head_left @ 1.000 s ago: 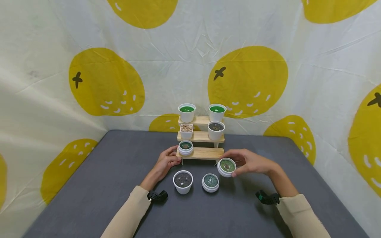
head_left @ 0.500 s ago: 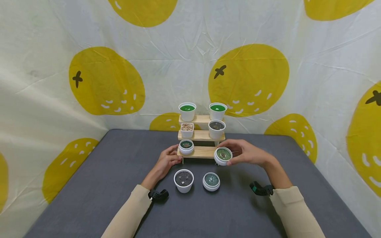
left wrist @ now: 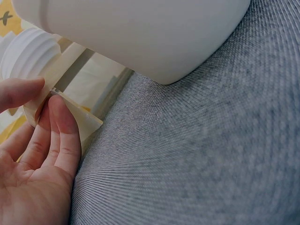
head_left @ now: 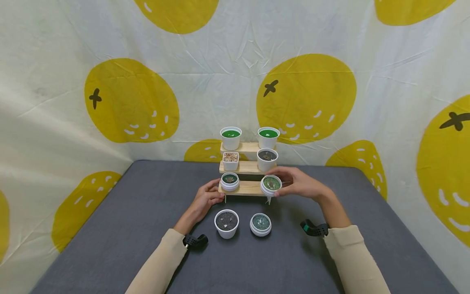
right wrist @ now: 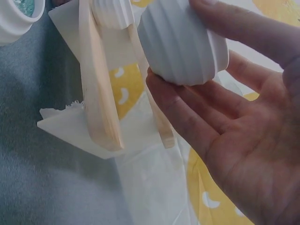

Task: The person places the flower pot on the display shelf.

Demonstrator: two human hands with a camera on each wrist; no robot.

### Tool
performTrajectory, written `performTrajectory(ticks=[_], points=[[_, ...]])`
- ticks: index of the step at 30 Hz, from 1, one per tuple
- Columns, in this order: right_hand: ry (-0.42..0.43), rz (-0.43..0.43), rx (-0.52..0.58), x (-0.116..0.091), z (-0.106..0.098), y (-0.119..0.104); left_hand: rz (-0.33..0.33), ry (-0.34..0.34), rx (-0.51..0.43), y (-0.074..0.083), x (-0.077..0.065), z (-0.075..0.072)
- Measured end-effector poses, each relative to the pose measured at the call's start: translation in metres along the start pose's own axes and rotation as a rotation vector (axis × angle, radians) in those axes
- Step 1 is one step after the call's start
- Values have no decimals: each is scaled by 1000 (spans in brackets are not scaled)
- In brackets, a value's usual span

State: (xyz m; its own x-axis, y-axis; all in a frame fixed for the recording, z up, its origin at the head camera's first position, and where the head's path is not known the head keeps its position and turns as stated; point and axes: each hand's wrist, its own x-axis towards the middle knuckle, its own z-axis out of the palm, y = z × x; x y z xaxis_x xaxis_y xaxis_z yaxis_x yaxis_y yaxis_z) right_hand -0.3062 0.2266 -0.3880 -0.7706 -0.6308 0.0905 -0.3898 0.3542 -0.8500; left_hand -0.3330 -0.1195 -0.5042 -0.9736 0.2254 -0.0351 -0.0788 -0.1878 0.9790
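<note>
My right hand (head_left: 302,184) holds a small white ribbed pot (head_left: 271,184) with mossy green filling, thumb on one side and fingers on the other. In the head view this pot overlaps the right end of the lowest board of a three-step wooden stand (head_left: 251,188); the right wrist view shows its ribbed side (right wrist: 182,44) beside the board's end. At the stand's left end, my left hand (head_left: 202,201) grips the lowest board, its thumb (left wrist: 23,91) above and fingers below. A ribbed pot with dark green filling (head_left: 230,182) sits on that board's left end.
Two pots with bright green tops, the left one (head_left: 231,139) and the right one (head_left: 268,138), stand on the top step. The middle step carries a square pebble pot (head_left: 230,161) and a dark-filled pot (head_left: 267,159). In front are a grey-filled pot (head_left: 226,223) and a teal-filled pot (head_left: 260,224).
My right hand has carried the green-filled pot up and to the left, from in front of the stand to the lowest board's right end. The left hand keeps its grip on the stand.
</note>
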Motion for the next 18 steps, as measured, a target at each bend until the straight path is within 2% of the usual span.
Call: performTrajectory(ticks=[18], points=[[123,70,-12,9,5,12,1,-16,1,0,2,-1]])
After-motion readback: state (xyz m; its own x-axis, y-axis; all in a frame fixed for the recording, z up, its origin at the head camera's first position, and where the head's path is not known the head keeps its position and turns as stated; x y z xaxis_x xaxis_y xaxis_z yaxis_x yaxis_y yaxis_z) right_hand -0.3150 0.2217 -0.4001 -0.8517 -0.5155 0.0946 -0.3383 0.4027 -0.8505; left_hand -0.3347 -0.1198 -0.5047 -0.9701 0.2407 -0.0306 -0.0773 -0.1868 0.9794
